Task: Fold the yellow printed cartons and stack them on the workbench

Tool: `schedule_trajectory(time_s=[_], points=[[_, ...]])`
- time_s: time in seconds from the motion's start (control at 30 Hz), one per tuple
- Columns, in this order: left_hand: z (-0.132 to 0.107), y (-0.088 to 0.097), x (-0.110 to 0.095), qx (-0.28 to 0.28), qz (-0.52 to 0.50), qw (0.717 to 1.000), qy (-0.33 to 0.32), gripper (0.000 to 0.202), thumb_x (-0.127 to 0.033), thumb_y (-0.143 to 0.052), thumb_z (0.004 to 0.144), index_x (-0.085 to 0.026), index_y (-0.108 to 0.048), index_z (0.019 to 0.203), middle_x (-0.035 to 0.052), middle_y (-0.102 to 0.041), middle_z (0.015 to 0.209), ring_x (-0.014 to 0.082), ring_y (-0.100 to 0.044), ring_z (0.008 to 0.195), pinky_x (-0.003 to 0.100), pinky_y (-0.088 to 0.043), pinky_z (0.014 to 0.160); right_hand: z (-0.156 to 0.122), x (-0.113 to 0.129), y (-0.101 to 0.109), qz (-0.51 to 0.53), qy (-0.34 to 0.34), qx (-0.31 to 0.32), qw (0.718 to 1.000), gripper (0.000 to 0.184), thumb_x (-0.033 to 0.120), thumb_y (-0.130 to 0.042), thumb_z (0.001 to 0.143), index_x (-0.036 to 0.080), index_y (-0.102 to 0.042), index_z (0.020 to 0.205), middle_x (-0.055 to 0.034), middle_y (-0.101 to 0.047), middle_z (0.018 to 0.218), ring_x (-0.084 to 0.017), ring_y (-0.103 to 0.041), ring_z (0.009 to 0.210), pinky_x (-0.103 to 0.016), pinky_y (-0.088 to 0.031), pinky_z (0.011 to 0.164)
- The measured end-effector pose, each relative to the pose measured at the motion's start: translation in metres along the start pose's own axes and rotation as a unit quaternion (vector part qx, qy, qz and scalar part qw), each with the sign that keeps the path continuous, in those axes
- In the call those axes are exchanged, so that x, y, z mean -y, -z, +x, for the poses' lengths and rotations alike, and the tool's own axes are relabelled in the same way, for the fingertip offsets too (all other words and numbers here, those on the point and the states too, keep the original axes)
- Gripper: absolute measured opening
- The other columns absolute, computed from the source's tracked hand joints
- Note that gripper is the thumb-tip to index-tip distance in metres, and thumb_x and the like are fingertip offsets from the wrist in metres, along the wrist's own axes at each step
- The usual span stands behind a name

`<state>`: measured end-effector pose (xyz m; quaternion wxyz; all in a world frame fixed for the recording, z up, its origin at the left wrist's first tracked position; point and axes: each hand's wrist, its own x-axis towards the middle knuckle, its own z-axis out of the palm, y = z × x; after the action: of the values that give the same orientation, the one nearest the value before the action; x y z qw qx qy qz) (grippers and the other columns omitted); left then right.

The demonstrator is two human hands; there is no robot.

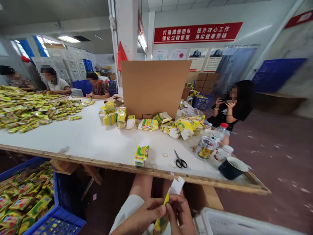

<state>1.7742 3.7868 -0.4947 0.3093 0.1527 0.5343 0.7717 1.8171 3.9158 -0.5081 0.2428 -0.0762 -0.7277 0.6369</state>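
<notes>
Over my lap, below the table's front edge, both hands hold a yellow paper carton [161, 220] whose white end flaps stand open at the top. My left hand [149, 213] grips its left side with thumb and fingers. On the other side my right hand [179, 212] pinches the carton near the flaps. Ahead on the white table [97, 143] sits a small stack of flat yellow-green cartons [141, 154]. Right of that stack lie several thin rubber bands [164, 153] and black-handled scissors [181, 162].
Bundled cartons [148, 124] line the foot of a tall cardboard sheet [154, 88]. Jars and a dark cup [232, 168] crowd the right corner. A blue crate [57, 195] of packets stands lower left, a white bin [244, 223] lower right. Several people sit around.
</notes>
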Motion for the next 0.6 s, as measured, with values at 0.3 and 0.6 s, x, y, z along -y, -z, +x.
schedule_trajectory(time_s=[0.3, 0.6], points=[[0.009, -0.005, -0.003, -0.042, -0.123, 0.991, 0.028, 0.045, -0.053, -0.078, 0.069, -0.015, -0.074, 0.094, 0.0048, -0.072, 0.072, 0.0157, -0.065, 0.065, 0.026, -0.049, 0.066, -0.003, 0.013, 0.007, -0.078, 0.014, -0.071, 0.994, 0.037, 0.041, -0.061, 0.086, 0.02, -0.057, 0.117, -0.0034, -0.063, 0.089, -0.018, -0.058, 0.073, -0.028, -0.048, 0.065], [0.018, 0.002, 0.001, -0.125, 0.01, 0.991, -0.036, 0.039, -0.039, -0.074, 0.078, -0.019, -0.06, 0.108, 0.0043, -0.073, 0.09, 0.0186, -0.068, 0.081, 0.028, -0.053, 0.074, 0.009, 0.002, 0.01, -0.078, -0.069, -0.002, 0.995, 0.029, 0.043, -0.059, 0.088, 0.017, -0.069, 0.096, -0.005, -0.071, 0.084, -0.018, -0.063, 0.07, -0.026, -0.05, 0.064]])
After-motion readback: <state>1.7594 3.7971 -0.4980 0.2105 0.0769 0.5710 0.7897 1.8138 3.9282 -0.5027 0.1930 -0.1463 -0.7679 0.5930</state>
